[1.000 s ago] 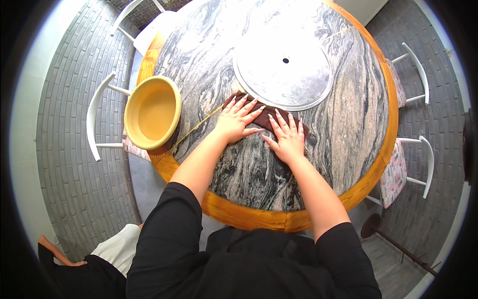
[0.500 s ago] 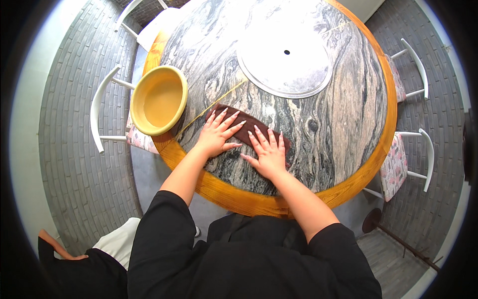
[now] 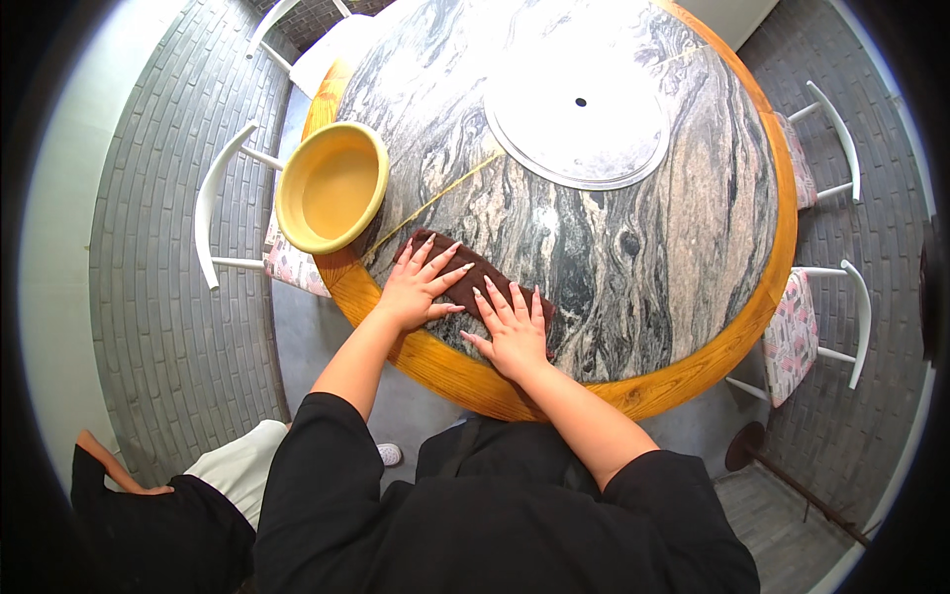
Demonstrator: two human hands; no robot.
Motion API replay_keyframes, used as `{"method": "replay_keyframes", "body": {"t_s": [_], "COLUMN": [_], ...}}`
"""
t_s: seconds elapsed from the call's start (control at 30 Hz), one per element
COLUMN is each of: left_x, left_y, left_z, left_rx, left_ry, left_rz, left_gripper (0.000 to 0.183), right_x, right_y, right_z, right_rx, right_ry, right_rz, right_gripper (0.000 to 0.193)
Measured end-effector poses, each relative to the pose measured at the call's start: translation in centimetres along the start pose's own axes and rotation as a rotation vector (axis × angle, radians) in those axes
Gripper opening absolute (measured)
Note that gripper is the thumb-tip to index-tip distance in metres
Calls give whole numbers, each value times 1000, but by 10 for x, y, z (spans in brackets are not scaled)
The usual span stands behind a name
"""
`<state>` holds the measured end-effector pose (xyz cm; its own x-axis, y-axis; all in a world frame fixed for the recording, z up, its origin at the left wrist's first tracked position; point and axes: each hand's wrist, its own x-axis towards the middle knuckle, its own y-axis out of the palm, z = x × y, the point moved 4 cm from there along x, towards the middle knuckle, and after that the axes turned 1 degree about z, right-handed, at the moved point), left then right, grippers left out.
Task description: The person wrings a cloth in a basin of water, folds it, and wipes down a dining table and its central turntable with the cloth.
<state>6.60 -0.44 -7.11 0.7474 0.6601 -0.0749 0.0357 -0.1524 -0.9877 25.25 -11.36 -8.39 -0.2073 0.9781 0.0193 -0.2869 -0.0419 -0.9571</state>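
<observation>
A folded dark brown cloth [image 3: 465, 287] lies flat on the marble-patterned top of a round table [image 3: 673, 297], close to its near wooden rim. My left hand [image 3: 408, 295] rests on the cloth's left part, palm down with fingers spread. On the right part lies my right hand [image 3: 517, 340], its fingers also stretched out over the fabric. Both hands press from above and neither grips the cloth. To the left of my left hand, a yellow basin [image 3: 337, 193] with yellowish-looking contents stands at the table's edge.
A round, glossy disc [image 3: 584, 139] with a small dark hole is set in the table's middle. White-framed chairs [image 3: 792, 337] with patterned seats stand around it. At lower left another person [image 3: 148, 525] in black top stands nearby. A dark stand [image 3: 792, 480] lies at lower right.
My two hands and the cloth under them have slid toward the near left edge of the table. The view has shifted slightly; the basin appears a little farther right.
</observation>
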Motion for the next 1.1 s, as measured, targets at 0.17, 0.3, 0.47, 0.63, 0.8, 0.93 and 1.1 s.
{"method": "replay_keyframes", "body": {"t_s": [0.17, 0.3, 0.47, 0.63, 0.8, 0.93, 1.1], "left_x": [26, 57, 99, 137, 180, 197, 192], "left_y": [-4, -3, 1, -1, -2, -3, 5], "left_z": [3, 5, 10, 14, 11, 8, 3], "left_rx": [0, -7, -6, 22, 55, 63, 44], "left_ry": [24, 8, 6, 35, -1, -27, -24], "left_rz": [28, 31, 23, -45, 9, 3, -65], "left_gripper": [74, 76, 76, 77, 79, 80, 78], "right_x": [12, 29, 53, 76, 97, 107, 104], "right_y": [-4, -10, -15, -21, -28, -34, -35], "right_z": [-19, -43, -79, -113, -147, -165, -165], "right_rx": [-8, -22, -80, -79, -153, -159, -139], "right_ry": [31, 61, 77, 74, 124, 136, 146], "right_rz": [-63, -83, -65, -32, 3, -18, 36], "right_gripper": [73, 72, 72, 72, 74, 72, 74]}}
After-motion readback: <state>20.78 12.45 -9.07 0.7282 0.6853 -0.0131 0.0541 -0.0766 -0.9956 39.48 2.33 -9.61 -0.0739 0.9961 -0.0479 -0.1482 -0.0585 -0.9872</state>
